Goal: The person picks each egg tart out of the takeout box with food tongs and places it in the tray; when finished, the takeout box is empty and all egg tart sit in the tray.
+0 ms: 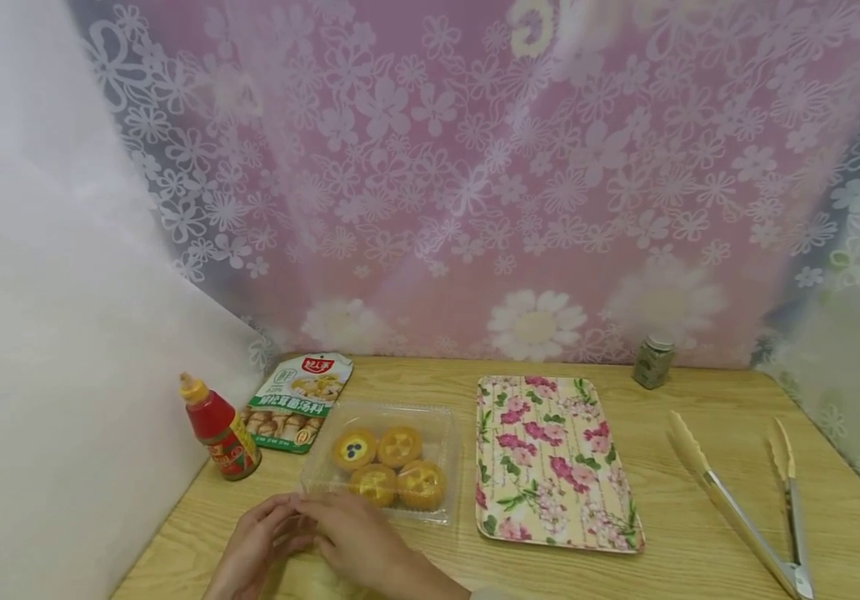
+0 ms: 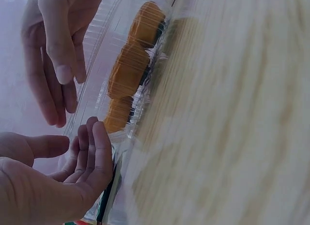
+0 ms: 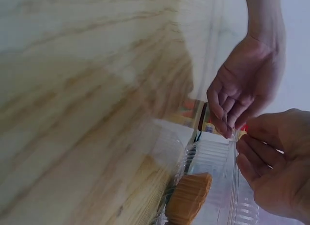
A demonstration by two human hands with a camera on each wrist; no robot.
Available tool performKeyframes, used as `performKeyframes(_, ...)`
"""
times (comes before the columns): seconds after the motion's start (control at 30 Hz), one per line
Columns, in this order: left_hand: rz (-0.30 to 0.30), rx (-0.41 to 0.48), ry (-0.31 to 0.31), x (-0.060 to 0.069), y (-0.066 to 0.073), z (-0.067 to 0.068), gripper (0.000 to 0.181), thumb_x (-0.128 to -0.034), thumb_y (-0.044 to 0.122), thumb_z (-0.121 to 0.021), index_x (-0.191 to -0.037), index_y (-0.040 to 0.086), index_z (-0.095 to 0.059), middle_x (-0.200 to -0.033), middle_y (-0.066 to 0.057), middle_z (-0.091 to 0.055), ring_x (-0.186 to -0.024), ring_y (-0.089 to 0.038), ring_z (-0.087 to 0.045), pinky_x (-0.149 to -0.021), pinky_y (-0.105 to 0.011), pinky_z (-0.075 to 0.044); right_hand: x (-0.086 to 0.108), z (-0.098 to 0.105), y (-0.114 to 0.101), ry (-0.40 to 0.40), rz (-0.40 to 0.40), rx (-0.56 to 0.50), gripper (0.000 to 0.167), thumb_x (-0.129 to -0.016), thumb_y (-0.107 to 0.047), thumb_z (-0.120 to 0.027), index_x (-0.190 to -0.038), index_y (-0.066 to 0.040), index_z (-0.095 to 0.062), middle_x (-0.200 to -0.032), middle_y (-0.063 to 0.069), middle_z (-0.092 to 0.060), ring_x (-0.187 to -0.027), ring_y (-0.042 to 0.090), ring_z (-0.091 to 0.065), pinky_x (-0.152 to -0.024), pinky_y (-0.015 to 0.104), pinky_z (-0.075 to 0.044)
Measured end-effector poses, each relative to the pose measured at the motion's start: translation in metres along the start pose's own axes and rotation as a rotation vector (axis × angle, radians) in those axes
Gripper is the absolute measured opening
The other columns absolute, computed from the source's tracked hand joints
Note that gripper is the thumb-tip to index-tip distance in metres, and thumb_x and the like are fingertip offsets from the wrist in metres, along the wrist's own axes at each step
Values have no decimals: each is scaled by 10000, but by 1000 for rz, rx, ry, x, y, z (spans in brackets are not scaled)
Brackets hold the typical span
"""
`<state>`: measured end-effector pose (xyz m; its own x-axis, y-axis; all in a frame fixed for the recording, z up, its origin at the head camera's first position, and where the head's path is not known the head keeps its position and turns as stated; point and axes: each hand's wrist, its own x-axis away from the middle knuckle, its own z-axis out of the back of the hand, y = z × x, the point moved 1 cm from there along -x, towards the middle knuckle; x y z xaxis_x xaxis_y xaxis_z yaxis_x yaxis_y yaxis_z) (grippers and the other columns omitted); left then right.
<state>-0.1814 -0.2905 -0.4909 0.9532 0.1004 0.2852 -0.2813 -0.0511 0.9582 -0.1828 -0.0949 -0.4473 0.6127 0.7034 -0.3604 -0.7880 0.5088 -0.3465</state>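
Observation:
A clear plastic container (image 1: 441,425), its lid down, holds several round yellow tarts (image 1: 421,485). Both hands are at its near left corner in the head view. The left hand (image 1: 250,550) has bent fingers, with the thumb apart from them in the left wrist view (image 2: 63,176). Reaching in from the other side, the right hand (image 1: 362,537) hangs with loosely bent fingers beside the container's edge (image 2: 89,96). In the right wrist view, fingertips of the left hand (image 3: 247,82) and right hand (image 3: 283,162) are close together by the rim; whether they touch it is unclear.
A red sauce bottle (image 1: 222,433) and a green-and-white food packet (image 1: 298,400) stand left of and behind the container. To its right lies a floral tray (image 1: 553,462). Farther right are a small jar (image 1: 653,363) and spread metal tongs (image 1: 748,521).

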Motion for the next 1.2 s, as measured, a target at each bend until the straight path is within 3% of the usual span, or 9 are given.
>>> performKeyframes(0.17, -20, -36, 46, 0, 1, -3, 278, -1097, 155, -518, -1243, -35, -659, -1106, -27, -728, -1000, -165, -688, -865, -337, -588, -6, -7, -2, 90, 83, 241, 466, -891, -147, -841, -1340, -161, -716, -1288, -103, -714, -1031, 27, -597, -918, 133, -482)
performKeyframes(0.3, -21, -46, 66, 0, 2, -2, 258, -1092, 128, -511, -1222, -30, -668, -1085, -23, -731, -983, -166, -687, -836, -323, -580, -12, -14, -4, 128, 92, 336, 460, -834, -198, -892, -1274, -193, -758, -1200, -139, -739, -966, 17, -583, -848, 114, -471)
performKeyframes(0.53, -23, -44, 45, 2, 2, -2, 209, -1076, 115, -547, -1186, -10, -674, -1030, -5, -716, -956, -165, -683, -809, -331, -597, -21, -22, -3, 196, 132, 489, 266, -856, -421, -810, -1061, -251, -814, -981, -142, -762, -774, 24, -552, -679, 110, -457)
performKeyframes(0.7, -34, -55, 47, 2, 1, -2, 231, -1079, 114, -539, -1217, -19, -668, -1048, -4, -717, -956, -161, -687, -806, -343, -599, -26, -23, -3, 177, 137, 540, 193, -884, -375, -811, -1044, -267, -809, -943, -135, -751, -725, 33, -551, -577, 118, -424)
performKeyframes(0.93, -21, -86, 56, 2, 3, -3, 265, -1088, 138, -525, -1241, -35, -655, -1058, -21, -725, -963, -183, -693, -817, -358, -594, -31, -22, -4, 174, 138, 599, 202, -881, -460, -799, -1006, -301, -798, -905, -141, -746, -718, 26, -616, -532, 118, -464)
performKeyframes(1.2, -26, -93, 52, 1, 1, -3, 239, -1088, 114, -509, -1198, -29, -665, -1030, -14, -717, -947, -172, -683, -802, -336, -587, -33, -21, -5, 164, 123, 577, 251, -839, -525, -805, -949, -301, -789, -858, -140, -733, -685, 27, -602, -493, 131, -442)
